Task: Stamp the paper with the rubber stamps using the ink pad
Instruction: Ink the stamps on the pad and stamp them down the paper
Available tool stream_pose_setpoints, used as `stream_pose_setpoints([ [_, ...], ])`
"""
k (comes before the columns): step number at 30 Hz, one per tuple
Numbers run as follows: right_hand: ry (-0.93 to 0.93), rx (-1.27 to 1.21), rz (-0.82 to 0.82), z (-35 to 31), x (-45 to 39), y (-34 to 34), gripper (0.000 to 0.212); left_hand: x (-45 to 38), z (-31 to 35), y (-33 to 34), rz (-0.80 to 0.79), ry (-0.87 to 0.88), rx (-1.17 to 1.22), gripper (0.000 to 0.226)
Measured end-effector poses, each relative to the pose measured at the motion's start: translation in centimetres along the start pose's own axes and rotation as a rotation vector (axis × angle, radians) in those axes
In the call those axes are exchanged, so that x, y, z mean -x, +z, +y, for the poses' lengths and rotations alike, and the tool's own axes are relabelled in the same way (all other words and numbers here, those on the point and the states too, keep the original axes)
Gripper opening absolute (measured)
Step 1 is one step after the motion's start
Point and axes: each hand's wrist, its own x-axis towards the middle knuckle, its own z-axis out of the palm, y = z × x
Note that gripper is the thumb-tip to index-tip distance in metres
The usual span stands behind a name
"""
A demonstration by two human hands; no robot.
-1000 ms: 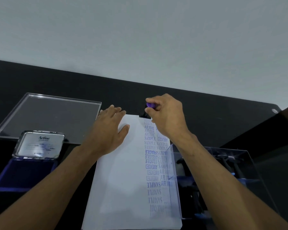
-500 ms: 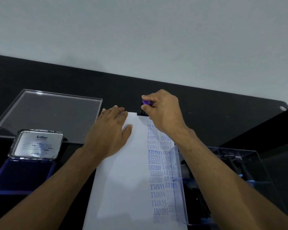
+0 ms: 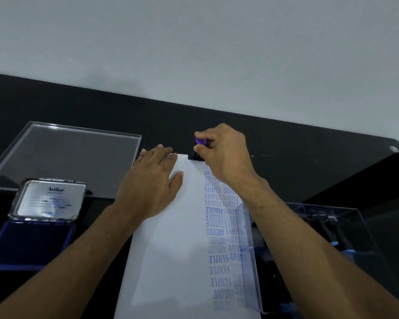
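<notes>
Now my right hand (image 3: 226, 155) pinches the purple-topped stamp (image 3: 199, 148) at the paper's (image 3: 171, 261) top edge, mid-frame; my left hand (image 3: 150, 183) lies flat, fingers straight, on the sheet.

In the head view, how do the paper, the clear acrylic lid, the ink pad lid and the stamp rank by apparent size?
1. paper
2. clear acrylic lid, though it lies farther away, so this is uncertain
3. ink pad lid
4. stamp, mostly hidden by the right hand

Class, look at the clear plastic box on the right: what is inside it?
Inside the clear plastic box stand dark stamp handles with some blue parts. The right forearm and glare cover much of it, so their number and wording cannot be told.
</notes>
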Motion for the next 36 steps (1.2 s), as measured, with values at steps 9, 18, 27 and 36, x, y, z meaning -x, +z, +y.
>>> stream_pose_setpoints([
  [9, -0.027, 0.009, 0.005, -0.18, 0.15, 0.3, 0.034, -0.06, -0.18, 0.16, 0.016, 0.011, -0.001, 0.067],
  [18, -0.032, 0.026, -0.012, -0.55, 0.07, 0.29, 0.031, 0.01, -0.17, 0.27, 0.033, 0.014, -0.029, 0.063],
  [27, -0.029, 0.058, -0.029, -0.69, -0.06, 0.29, 0.032, 0.04, 0.04, 0.09, 0.024, 0.011, -0.016, 0.065],
  [36, -0.023, 0.031, -0.031, -0.66, 0.05, 0.18, 0.031, -0.05, 0.04, 0.1, 0.015, 0.005, -0.021, 0.069],
])
